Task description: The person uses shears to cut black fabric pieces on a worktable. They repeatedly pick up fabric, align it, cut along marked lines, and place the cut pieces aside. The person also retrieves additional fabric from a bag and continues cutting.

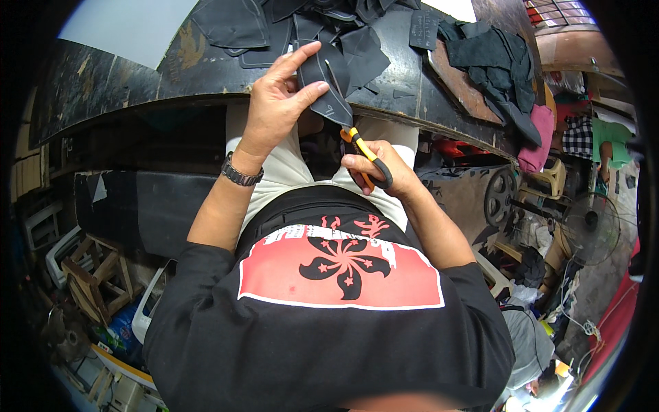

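Observation:
My left hand (273,103) pinches a black sheet-material piece (317,77) between thumb and fingers, holding it up at the table's near edge. Pale lines run along the outline of this piece, and a small pale mark sits near its lower tip. My right hand (390,167) grips scissors (362,150) with yellow and black handles, just below and to the right of the piece. One blade lies across the face of the piece, pointing away from me; the other blade is hidden. Several loose black cut pieces (367,58) lie on the table behind.
The dark, worn table (137,89) spans the far side, with a white sheet (127,27) at left. A crumpled dark cloth pile (491,65) sits on a brown board (458,86) at right, near a pink cloth (537,141). A fan (592,226) and a wooden stool (103,275) stand lower down.

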A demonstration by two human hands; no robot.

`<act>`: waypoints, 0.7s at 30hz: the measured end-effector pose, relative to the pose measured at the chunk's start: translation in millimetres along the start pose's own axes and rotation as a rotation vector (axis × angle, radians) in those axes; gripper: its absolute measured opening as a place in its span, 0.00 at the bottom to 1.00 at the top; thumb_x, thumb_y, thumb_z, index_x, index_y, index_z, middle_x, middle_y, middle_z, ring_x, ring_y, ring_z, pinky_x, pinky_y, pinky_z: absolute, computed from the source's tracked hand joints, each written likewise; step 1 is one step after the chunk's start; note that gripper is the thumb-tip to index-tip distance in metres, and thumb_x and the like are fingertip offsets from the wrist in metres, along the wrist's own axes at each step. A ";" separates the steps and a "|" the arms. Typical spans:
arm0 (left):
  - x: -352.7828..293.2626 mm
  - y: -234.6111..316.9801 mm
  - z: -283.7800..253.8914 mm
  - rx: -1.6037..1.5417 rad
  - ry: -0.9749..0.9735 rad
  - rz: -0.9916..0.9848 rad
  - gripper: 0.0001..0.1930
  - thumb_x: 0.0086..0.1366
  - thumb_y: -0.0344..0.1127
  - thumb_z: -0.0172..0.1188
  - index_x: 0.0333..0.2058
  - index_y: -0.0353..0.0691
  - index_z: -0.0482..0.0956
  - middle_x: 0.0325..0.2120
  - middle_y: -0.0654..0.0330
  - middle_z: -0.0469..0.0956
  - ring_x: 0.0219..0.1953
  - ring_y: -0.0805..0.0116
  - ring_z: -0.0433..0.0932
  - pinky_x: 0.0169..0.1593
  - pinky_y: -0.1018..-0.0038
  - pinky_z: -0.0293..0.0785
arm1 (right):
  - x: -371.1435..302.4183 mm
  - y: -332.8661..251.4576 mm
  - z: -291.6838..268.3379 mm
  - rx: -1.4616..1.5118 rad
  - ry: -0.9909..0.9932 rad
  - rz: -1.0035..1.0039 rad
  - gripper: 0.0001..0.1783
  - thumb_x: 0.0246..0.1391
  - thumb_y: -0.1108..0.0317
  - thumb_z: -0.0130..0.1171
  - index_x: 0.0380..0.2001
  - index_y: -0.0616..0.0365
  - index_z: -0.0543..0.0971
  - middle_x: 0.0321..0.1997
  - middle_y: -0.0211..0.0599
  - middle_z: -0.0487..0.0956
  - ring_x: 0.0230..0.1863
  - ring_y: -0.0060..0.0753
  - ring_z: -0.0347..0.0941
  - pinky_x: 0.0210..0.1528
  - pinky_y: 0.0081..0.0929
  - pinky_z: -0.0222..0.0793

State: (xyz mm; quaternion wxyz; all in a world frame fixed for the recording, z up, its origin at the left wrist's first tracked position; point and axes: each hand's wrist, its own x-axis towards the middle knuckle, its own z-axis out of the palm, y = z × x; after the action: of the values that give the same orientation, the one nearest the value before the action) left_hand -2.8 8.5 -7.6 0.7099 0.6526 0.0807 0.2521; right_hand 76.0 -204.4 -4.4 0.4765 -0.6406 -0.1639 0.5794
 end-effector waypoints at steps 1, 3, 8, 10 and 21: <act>-0.6 0.4 1.1 -0.027 -0.019 0.003 0.30 0.60 0.20 0.64 0.62 0.36 0.69 0.56 0.58 0.70 0.49 0.74 0.76 0.52 0.78 0.78 | 1.9 -1.3 -0.7 0.006 -0.001 -0.004 0.21 0.56 0.53 0.65 0.22 0.58 0.72 0.14 0.29 0.70 0.12 0.20 0.67 0.15 0.18 0.61; -1.5 0.9 4.7 -0.018 -0.001 0.004 0.30 0.59 0.20 0.66 0.61 0.37 0.70 0.53 0.59 0.72 0.46 0.75 0.77 0.48 0.80 0.79 | 4.3 -3.6 -1.5 0.011 -0.007 -0.039 0.21 0.56 0.52 0.63 0.23 0.58 0.72 0.16 0.29 0.70 0.14 0.20 0.67 0.17 0.19 0.62; -0.8 1.5 5.6 -0.023 0.015 0.019 0.31 0.58 0.21 0.66 0.61 0.38 0.70 0.53 0.59 0.71 0.46 0.74 0.78 0.48 0.79 0.80 | 4.1 -4.9 0.6 0.003 0.002 -0.054 0.20 0.56 0.53 0.63 0.22 0.57 0.72 0.14 0.28 0.69 0.12 0.19 0.65 0.15 0.18 0.59; -1.3 0.2 5.1 -0.035 0.022 0.029 0.31 0.58 0.21 0.66 0.61 0.37 0.70 0.54 0.58 0.71 0.46 0.74 0.78 0.49 0.79 0.80 | 1.8 -3.7 2.5 -0.032 0.021 -0.032 0.20 0.57 0.54 0.64 0.22 0.56 0.72 0.13 0.27 0.69 0.10 0.18 0.64 0.13 0.17 0.57; -10.1 -9.7 7.0 0.081 0.084 0.060 0.28 0.57 0.21 0.67 0.58 0.35 0.74 0.48 0.64 0.69 0.32 0.85 0.68 0.36 0.87 0.71 | 1.1 -3.1 5.3 -0.020 0.056 0.012 0.19 0.57 0.55 0.64 0.22 0.56 0.72 0.13 0.28 0.70 0.11 0.18 0.65 0.14 0.18 0.57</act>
State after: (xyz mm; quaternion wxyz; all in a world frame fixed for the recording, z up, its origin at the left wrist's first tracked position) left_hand -5.9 -2.6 -18.1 0.6710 0.6719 0.1010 0.2968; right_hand 72.7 -199.8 -1.9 0.4708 -0.6623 -0.1525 0.5625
